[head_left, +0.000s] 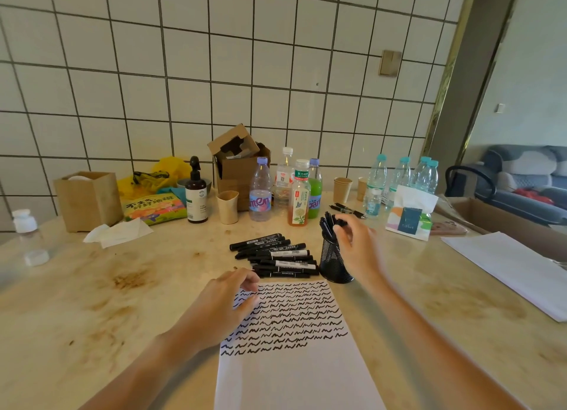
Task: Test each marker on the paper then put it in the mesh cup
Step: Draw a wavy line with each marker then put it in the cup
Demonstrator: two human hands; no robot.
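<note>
Black mesh forms the cup, which stands at centre right of the frame, just right of the row of markers lying side by side and just above the upper right corner of the paper. The right hand hovers at the cup's rim with its fingers curled around what looks like the cap end of a marker among those already standing inside, though motion blur makes it hard to tell whether it grips 1 or only touches the bunch. The left hand rests on the upper left part of the paper, fingers loosely bent, apparently pinning the sheet and holding nothing. Rows of black squiggles fill the top half of the sheet; the bottom half is bare. The main risk, as I judge it, lies at the cup: it is narrow and tall, several markers lean out over its rim, and the hand presses in from the right, so a sideways nudge could tip it left onto the lying markers and mix tested with untested. A marker dropped at a slant could also catch on the crowded bunch and bounce out across the tabletop. The tea bottle stands close behind the cup, so a hasty withdrawal upward could knock it. Should the left hand lift, the sheet may slide during the next stroke.
</note>
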